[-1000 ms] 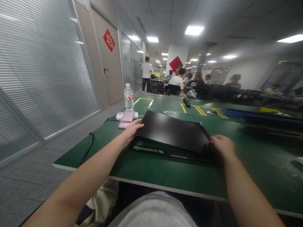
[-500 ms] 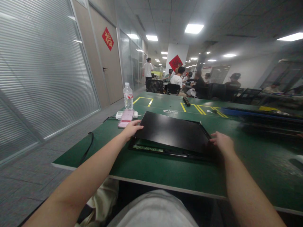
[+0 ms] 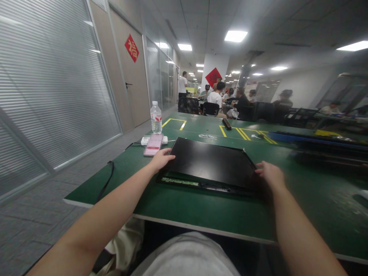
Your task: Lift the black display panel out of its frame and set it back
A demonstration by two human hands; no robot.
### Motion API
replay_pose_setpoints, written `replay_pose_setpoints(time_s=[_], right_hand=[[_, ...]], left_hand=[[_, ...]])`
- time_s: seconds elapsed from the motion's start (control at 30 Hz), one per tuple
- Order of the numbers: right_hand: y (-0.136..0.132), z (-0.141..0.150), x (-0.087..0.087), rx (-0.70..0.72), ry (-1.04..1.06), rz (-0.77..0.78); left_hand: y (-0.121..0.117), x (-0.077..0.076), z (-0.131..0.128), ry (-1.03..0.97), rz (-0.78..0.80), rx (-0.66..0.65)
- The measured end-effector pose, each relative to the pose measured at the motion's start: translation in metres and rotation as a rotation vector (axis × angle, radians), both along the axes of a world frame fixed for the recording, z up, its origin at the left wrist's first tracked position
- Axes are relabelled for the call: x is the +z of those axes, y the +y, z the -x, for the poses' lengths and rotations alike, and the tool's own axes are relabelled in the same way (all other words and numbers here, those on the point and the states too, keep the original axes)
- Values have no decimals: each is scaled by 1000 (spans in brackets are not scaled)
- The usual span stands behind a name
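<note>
A flat black display panel lies over a black frame on the green table, its near left part raised slightly above the frame. Along the frame's near edge a green circuit board strip shows. My left hand is closed on the panel's left edge, thumb on top and fingers beneath. At the right edge my right hand grips with fingertips where panel and frame meet; its fingers are partly hidden.
A phone leans by a white device left of the panel, with a water bottle behind. A black cable hangs over the left table edge. A dark strip-shaped part lies far back; stacked black parts stand right. People sit beyond.
The panel's left side has come down a little towards the frame, with my left hand on it. My right hand has barely moved.
</note>
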State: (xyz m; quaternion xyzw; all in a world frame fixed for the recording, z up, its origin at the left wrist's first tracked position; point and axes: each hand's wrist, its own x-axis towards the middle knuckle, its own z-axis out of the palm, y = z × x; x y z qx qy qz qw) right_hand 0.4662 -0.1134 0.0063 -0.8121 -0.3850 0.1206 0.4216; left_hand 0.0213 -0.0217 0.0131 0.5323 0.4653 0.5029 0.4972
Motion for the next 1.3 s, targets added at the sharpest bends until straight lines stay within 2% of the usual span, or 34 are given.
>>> replay_pose_setpoints(time_s=[0.17,0.33,0.53,0.83,1.0,1.17,1.3], right_hand=[[0,-1,-1,2,-7,4],[-1,-2,-2,-3,6,-5],[-1,1,0,-38,66,-19],[-1,1,0,-35,64,-26],[-1,-1,0,-33,54,-24],[0,-3,-4,-21,33,-47],[-1,-3,-4,-21,42,-35]], left_hand=[[0,2,-2,-154,54,-21],[-2,5,-5,-220,95,-42],[0,3,-9,-237,119,15],[-2,5,-10,-260,166,-6],[0,7,-7,-301,230,-94],[1,5,-4,-351,213,-176],[0,3,-4,-293,201,-168]])
